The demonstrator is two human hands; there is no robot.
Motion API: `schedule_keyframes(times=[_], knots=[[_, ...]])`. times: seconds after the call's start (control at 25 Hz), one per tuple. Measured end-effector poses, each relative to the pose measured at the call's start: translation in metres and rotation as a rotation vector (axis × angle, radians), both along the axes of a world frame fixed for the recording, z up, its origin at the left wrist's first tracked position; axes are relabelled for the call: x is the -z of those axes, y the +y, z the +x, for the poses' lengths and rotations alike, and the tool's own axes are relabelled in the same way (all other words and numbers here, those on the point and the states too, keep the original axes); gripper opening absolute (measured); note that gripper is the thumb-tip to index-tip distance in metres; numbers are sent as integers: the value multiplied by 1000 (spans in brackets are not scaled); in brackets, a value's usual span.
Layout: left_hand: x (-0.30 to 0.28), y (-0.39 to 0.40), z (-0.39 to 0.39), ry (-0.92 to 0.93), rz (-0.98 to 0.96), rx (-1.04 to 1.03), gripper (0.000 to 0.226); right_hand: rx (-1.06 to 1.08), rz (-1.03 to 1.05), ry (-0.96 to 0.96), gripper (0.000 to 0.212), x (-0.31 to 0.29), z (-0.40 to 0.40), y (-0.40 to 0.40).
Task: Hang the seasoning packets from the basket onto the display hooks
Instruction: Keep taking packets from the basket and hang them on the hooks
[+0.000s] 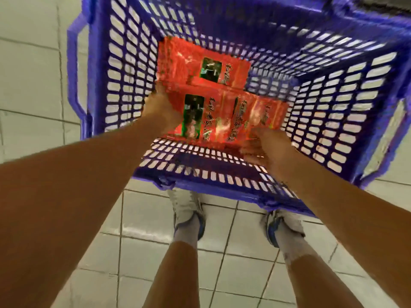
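Seasoning packets (233, 116) red, in blue basket (333, 103) | my left hand (161, 110) grips their left edge | my right hand (266, 145) blurred, grip can't tell

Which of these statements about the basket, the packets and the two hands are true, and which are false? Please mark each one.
1. The basket is purple plastic with slotted walls. True.
2. The seasoning packets are blue. False: they are red, with dark green panels.
3. Both hands reach down into the basket. True: the left hand is at the left edge of the nearer packets, the right hand at their near right corner.
4. The packets already hang on display hooks. False: they lie in the basket, and no hooks are in view.
5. The basket stands on a carpet. False: the floor is pale tile.
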State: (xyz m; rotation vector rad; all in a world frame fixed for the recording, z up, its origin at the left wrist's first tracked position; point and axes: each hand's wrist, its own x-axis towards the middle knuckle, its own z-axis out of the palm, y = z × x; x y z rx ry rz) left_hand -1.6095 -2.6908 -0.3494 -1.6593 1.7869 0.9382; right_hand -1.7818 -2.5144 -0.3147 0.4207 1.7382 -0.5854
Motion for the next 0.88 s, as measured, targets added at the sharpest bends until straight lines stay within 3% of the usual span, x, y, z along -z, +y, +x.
schedule_keyframes(times=[0.12, 0.32, 0.56, 0.64, 0.76, 0.88], knots=[[21, -1, 2, 21, 6, -105, 71, 41, 2, -60, 17, 16, 10, -6], [10, -2, -4, 25, 55, -257, 84, 107, 24, -120, 35, 5, 25, -22], [-7, 22, -4, 288, 130, -487, 56, 142, 10, -124, 40, 6, 28, -35], [-16, 41, -8, 394, 244, -342, 37, 204, -8, -178, 50, 5, 26, -32], [-36, 69, -17, 505, 241, 103, 20, 349, -16, -224, 60, 4, 13, -22], [-44, 81, -23, 527, 473, 372, 33, 320, 98, -144, 27, -2, -5, -10]])
